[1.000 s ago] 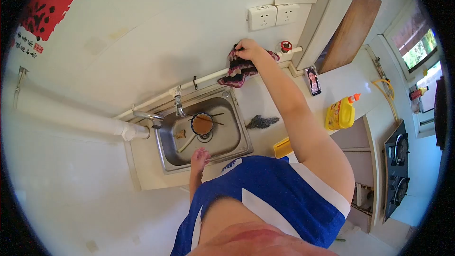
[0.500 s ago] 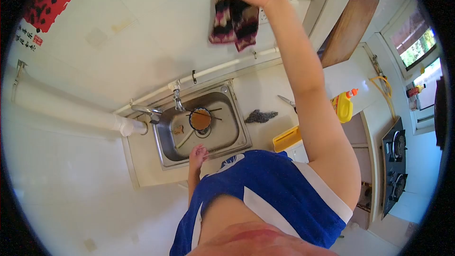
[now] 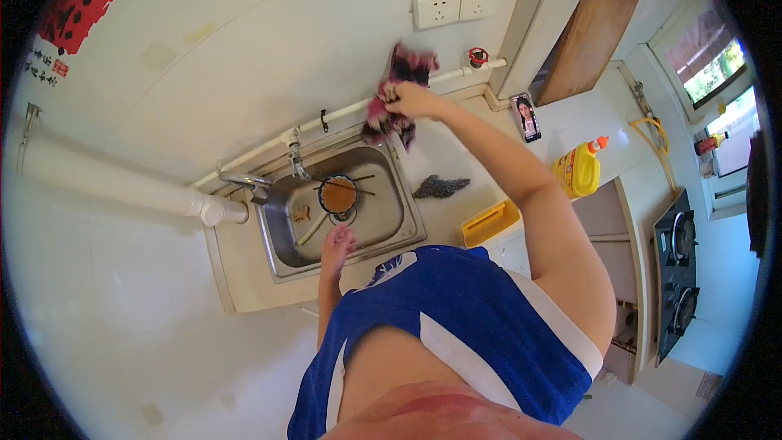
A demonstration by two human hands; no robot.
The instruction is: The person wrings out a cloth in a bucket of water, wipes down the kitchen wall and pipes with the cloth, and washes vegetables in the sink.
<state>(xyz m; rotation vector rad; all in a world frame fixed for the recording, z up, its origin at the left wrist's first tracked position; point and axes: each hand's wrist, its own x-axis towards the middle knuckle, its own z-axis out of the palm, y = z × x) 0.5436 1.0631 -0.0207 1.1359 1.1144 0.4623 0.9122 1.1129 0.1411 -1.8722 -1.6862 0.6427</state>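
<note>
Pinching a patterned cloth (image 3: 412, 65) by its middle, the right hand (image 3: 406, 101) reaches to the far wall, its fingers closed on the bunched fabric. The left hand (image 3: 339, 245) hangs over the near edge of the sink (image 3: 379, 224), fingers loosely curled; it appears to hold nothing.

The cloth is in front of the white pipe (image 3: 350, 111) along the wall, just beyond the sink's far right corner; whether it touches the pipe cannot be told. With only a bunched middle gripped, I judge that a loose pinch or a lopsided drape could let it slide down onto the bench (image 3: 456, 155) or into the sink. A sideways swing to the right might brush the red valve handle (image 3: 478, 57), and if the fabric is wet, flicking it high could send drops toward the sockets (image 3: 437, 6).

Blotches of black, deep pink and pale cream cover the cloth; it looks soft and crumpled, one part standing above the hand and another dangling below, its edges blurred.

Inside the sink, a bowl (image 3: 337, 194) with a brown interior sits among dark chopsticks (image 3: 366, 191), a pale stalk (image 3: 312, 229) lying nearer. To the right are a dark mesh scrubber (image 3: 441, 187), a yellow tray (image 3: 490, 223), a yellow bottle (image 3: 578, 169) with an orange cap, and, farther back, a lit phone (image 3: 526, 117) beside a wooden chopping board (image 3: 591, 41).
</note>
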